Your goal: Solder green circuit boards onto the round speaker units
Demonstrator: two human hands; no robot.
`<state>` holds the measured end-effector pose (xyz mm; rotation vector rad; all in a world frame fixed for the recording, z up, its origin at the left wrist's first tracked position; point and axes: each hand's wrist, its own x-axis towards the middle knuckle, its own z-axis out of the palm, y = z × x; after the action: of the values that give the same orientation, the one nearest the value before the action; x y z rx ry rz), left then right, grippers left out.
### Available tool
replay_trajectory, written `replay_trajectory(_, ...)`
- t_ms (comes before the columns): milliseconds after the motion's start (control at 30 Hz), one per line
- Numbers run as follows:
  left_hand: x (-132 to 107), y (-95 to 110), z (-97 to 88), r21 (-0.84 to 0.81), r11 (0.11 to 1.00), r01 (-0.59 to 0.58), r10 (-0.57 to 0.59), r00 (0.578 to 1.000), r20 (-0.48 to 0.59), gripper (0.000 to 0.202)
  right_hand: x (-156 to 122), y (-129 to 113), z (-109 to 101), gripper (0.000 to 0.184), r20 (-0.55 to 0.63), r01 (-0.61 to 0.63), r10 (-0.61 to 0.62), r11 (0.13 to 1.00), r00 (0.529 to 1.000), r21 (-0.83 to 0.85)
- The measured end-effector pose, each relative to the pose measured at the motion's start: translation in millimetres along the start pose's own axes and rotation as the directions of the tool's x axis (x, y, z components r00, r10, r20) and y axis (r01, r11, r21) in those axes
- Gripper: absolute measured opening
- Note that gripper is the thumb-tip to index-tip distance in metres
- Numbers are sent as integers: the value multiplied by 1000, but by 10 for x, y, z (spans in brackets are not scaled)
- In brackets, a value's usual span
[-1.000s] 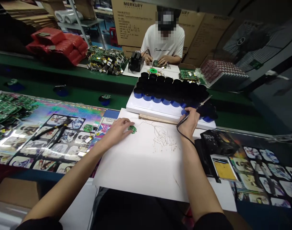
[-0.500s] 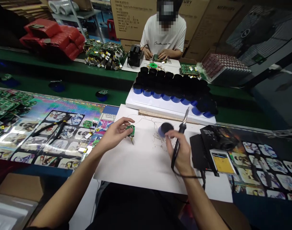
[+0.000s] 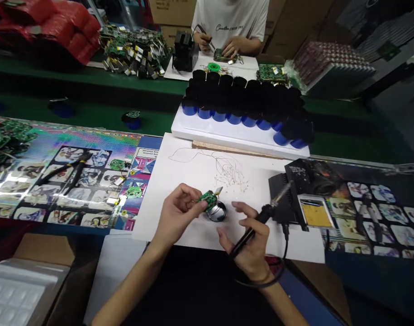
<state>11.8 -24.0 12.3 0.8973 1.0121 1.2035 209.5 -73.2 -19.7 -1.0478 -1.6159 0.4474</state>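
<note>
Over white paper (image 3: 159,181), green circuit board (image 3: 209,198)

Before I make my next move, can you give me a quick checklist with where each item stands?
1. Left hand holding the green circuit board: ok.
2. Right hand holding the soldering iron: ok.
3. Iron tip away from the board: ok, it points up and off to the right.
4. White sheet free of scraps: not ok, wire bits lie on it.
5. Board touching the shiny round part: cannot tell, they overlap in view.
</note>
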Motion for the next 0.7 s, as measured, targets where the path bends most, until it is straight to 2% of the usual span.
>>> replay_trajectory(67,-67,-54,115,-7,998,55,-54,997,46,32,85,-16,30,68,-8,66,-66,998,998,3)
replay_trajectory(133,-102,-96,203,-2,996,90,-89,994,62,31,136,4,56,65,20,95,-96,995,995,37)
replay_trajectory(233,-116,-143,272,33,995,99,-100,994,49,30,135,45,66,61,44,48,-52,994,998,94)
replay_trajectory(367,-126,-186,264,83,993,82,-87,994,63,28,99,59,26,59,58,15,-18,999,998,46)
replay_trajectory(467,-112,-180,161,174,982,68,-94,985,143,21,108,64,-48,57,42,-10,10,1000,999,-1)
replay_trajectory(533,-77,-159,42,299,954,-9,-55,977,205,19,122,74,-128,58,37,-36,36,999,999,-20)
replay_trajectory(567,-53,-150,-24,377,923,-73,-23,969,245,24,128,80,-175,58,43,-49,50,998,998,-29)
replay_trajectory(633,1,-152,-144,515,831,-211,7,929,370,49,133,94,-269,57,68,-70,73,997,995,-42)
replay_trajectory(700,50,-194,-215,586,748,-311,-35,864,503,74,128,112,-345,54,108,-93,98,994,989,-49)
